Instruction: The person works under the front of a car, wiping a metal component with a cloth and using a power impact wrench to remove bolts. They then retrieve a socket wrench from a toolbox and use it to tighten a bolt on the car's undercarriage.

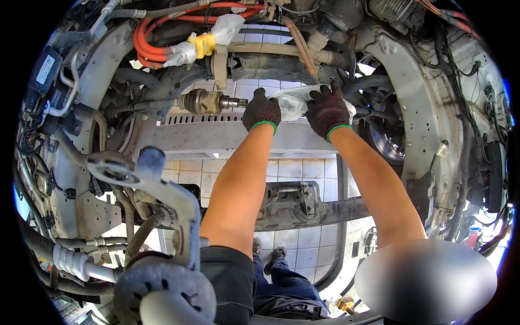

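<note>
Head view, looking into a stripped engine bay w/ tiled floor visible below. Both hands wear dark knit gloves w/ green cuffs. Left hand (261, 111), just left of centre at approx. 12 o'clock, has fingers curled and closed on the left edge of a clear plastic bag (292, 103); right hand (327, 111), just beside it toward 1 o'clock, is likewise clenched on the bag's right part. Bag is bunched between the 2 hands, crumpled, contents not discernible. Drive shaft stub (208, 101) lies horizontal at 11 o'clock, its splined tip pointing at and nearly touching the left hand; contact cannot be confirmed. Orange cables (149, 46) loop at 11 o'clock near the top rim, ending beside a yellow connector (203, 44) wrapped in 2 white plastic covers. Grey crossmember (216, 138) runs horizontally under the hands. Lower subframe beam (295, 206) crosses between the 2 forearms at 6 o'clock. Silver bracket w/ ring end (151, 184) sits at 8 o'clock, close to the camera. Brake disc (387, 143) shows at 3 o'clock, partly hidden.
</note>
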A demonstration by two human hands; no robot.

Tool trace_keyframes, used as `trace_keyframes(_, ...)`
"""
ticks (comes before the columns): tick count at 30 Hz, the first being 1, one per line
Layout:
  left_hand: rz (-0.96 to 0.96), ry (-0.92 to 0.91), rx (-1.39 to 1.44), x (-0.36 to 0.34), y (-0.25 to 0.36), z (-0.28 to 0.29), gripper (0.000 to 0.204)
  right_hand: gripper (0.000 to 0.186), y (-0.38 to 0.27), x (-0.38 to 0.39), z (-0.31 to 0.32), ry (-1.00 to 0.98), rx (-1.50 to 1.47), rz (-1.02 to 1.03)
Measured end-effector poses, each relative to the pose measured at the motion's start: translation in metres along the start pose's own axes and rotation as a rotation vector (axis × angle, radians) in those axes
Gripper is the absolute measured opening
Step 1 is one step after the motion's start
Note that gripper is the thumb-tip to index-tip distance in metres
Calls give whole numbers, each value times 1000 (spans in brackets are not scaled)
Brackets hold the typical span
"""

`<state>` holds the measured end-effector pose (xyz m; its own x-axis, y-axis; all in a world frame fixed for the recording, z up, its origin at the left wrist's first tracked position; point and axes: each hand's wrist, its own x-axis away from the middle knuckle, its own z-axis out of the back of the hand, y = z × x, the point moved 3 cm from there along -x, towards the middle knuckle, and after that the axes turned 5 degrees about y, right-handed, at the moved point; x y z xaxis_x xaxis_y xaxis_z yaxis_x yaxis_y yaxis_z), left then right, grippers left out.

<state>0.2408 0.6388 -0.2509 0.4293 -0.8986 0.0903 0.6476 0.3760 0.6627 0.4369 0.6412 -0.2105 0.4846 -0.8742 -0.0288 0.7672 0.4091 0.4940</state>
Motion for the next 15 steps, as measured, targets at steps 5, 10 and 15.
trace_keyframes(5, -776, 168, -272, 25, 35, 2, 43, 39, -2, 6, 10, -82, 35, 45)
trace_keyframes(10, -887, -91, -376, 35, 40, -18, 29, 40, -2, 5, 18, -155, 30, 56)
trace_keyframes(15, -966, -46, -443, 35, 22, -23, 19, 40, 2, 5, 13, -149, 13, 7)
